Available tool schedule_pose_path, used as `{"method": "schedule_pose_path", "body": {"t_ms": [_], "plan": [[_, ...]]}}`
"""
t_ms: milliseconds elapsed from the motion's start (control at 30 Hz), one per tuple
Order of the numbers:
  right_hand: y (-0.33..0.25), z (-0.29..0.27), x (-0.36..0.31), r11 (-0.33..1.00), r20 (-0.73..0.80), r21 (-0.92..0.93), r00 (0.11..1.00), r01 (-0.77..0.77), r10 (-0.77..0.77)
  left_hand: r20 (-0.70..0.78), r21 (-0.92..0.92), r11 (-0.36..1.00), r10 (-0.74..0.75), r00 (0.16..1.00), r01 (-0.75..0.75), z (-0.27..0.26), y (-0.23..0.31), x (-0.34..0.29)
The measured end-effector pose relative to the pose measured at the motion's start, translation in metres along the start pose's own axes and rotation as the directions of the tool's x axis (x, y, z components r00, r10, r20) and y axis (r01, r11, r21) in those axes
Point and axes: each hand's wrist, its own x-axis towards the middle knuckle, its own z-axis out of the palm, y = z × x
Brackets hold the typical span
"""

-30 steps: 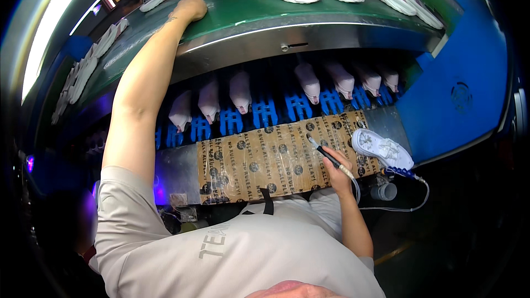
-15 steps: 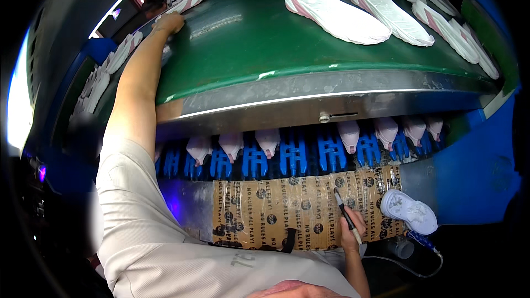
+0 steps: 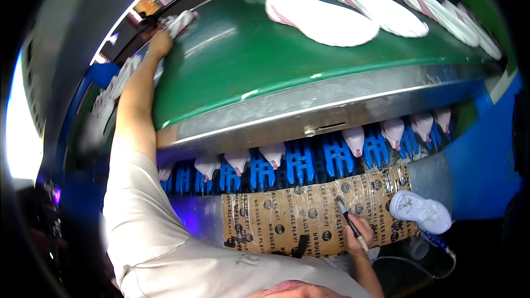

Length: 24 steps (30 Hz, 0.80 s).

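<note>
My left arm stretches over the green belt (image 3: pixel 221 77) to its far left edge. There my left hand (image 3: pixel 160 44) is closed round the near end of a white and pink shoe sole (image 3: pixel 181 22); its fingertips are hidden. My right hand (image 3: pixel 360 234) grips a slim brush (image 3: pixel 349 219) with a dark and pale handle, pen-like, its tip pointing away from me. Under this hand lies a printed cardboard sheet (image 3: pixel 287 221) covered in clear film. Right of it rests a white sole-shaped piece (image 3: pixel 422 211) with crumpled white material on top.
Several white soles (image 3: pixel 320 19) lie at the belt's far right. More soles (image 3: pixel 118 83) stand along the left. Below the belt's metal edge (image 3: pixel 309 107) runs a row of blue holders (image 3: pixel 301 163) and pale pink shoe toes (image 3: pixel 272 154). A blue tool (image 3: pixel 436 240) trails a cable at the right.
The view has turned a little. My left hand has drawn slightly nearer, and the sole at it sits more tilted. My right hand still holds the brush over the cardboard.
</note>
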Motion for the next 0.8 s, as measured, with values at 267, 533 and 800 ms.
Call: {"method": "schedule_pose_path", "body": {"t_ms": [267, 533, 800], "plan": [[0.033, -0.004, -0.009, 0.996, 0.1, -0.049, 0.993, 0.072, -0.067, 0.139, -0.04, 0.987, 0.161, 0.977, -0.157, -0.138, 0.123, -0.055], [0.018, 0.001, -0.005, 0.993, 0.071, 0.022, 0.991, 0.113, -0.115, 0.338, -0.308, 0.875, -0.267, 0.902, 0.375, -0.187, 0.141, -0.131], [0.028, 0.003, -0.003, 0.981, 0.075, -0.003, 0.978, 0.193, -0.192, 0.124, -0.648, 0.713, -0.249, 0.96, 0.269, -0.222, 0.185, -0.2]]}}
